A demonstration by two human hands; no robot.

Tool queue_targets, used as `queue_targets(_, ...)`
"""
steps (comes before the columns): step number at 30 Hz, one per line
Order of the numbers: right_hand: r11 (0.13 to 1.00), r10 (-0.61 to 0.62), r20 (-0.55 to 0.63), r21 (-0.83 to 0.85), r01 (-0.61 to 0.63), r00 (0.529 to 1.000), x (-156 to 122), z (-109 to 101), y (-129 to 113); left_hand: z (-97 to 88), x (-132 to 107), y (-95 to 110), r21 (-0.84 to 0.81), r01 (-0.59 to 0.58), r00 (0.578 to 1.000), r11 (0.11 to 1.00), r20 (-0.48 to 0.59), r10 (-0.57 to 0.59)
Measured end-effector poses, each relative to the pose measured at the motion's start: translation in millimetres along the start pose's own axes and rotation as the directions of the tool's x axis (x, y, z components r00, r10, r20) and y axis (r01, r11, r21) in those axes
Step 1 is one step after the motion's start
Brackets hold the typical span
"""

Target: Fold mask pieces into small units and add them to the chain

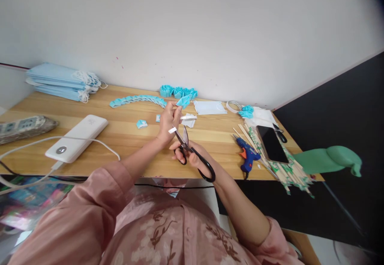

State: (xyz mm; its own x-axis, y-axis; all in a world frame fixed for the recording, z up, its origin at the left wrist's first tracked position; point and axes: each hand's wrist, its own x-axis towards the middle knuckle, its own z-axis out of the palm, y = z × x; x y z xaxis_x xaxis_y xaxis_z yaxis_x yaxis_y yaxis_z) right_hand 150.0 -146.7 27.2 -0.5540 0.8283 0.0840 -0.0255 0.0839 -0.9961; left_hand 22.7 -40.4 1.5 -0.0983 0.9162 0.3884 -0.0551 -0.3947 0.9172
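Observation:
My left hand [167, 124] is raised over the wooden table [126, 137], fingers pinched on a small folded piece of blue mask fabric [183, 101] with a white strip hanging by the thumb. My right hand [192, 157] grips black-handled scissors [192, 151], blades partly apart and pointing up toward the strip below my left fingers. A white scrap [189, 119] lies on the table just behind the hands.
A stack of blue face masks [60, 81] sits far left. A white power bank [77, 137] with cable, a folded blue chain [138, 100], blue rosettes [178, 92], a white mask [210, 107], a blue glue gun [247, 155], a phone [271, 143] on wooden sticks [288, 169].

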Motion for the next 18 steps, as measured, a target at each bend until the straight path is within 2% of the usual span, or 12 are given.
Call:
queue_targets(2, 0.976, 0.017, -0.066, -0.217, -0.031, 0.998, -9.0, -14.1, -6.4, -2.6, 3.8, -3.0, 0.046, 0.007, 0.999, 0.999, -0.045, -0.005)
queue_targets(3, 0.937, 0.028, -0.161, -0.339, -0.082, 0.987, -14.3, -24.0, -8.0, -4.0, 6.0, -4.3, 0.055, 0.007, 0.998, 0.998, -0.063, -0.004)
queue_targets(5, 0.837, 0.041, -0.339, -0.502, -0.217, 0.940, -25.6, -45.5, -7.6, -6.1, 10.2, -6.7, 0.040, 0.003, 0.997, 0.999, -0.083, 0.000)
queue_targets(7, 0.706, 0.039, -0.420, -0.631, -0.322, 0.907, -36.2, -63.8, -3.4, -7.0, 13.2, -9.3, 0.007, 0.005, 0.997, 1.000, -0.081, -0.005)
queue_targets(10, 0.590, 0.112, -0.468, -0.678, -0.438, 0.876, -45.7, -76.4, 3.2, -6.1, 14.8, -13.7, -0.026, 0.012, 0.998, 1.000, -0.069, -0.014)
queue_targets(14, 0.411, 0.213, -0.492, -0.738, -0.534, 0.844, -42.3, -77.8, 2.3, -5.3, 14.5, -18.2, -0.025, -0.011, 0.998, 1.000, -0.057, 0.009)
queue_targets(16, 0.399, 0.253, -0.463, -0.750, -0.528, 0.849, -37.0, -82.6, -1.9, -5.5, 14.3, -18.6, -0.019, -0.014, 0.998, 1.000, -0.057, 0.013)
queue_targets(18, 0.507, 0.356, -0.397, -0.678, -0.532, 0.846, -31.4, -92.5, -7.7, -5.6, 14.2, -17.9, -0.025, 0.001, 0.998, 1.000, -0.056, -0.003)
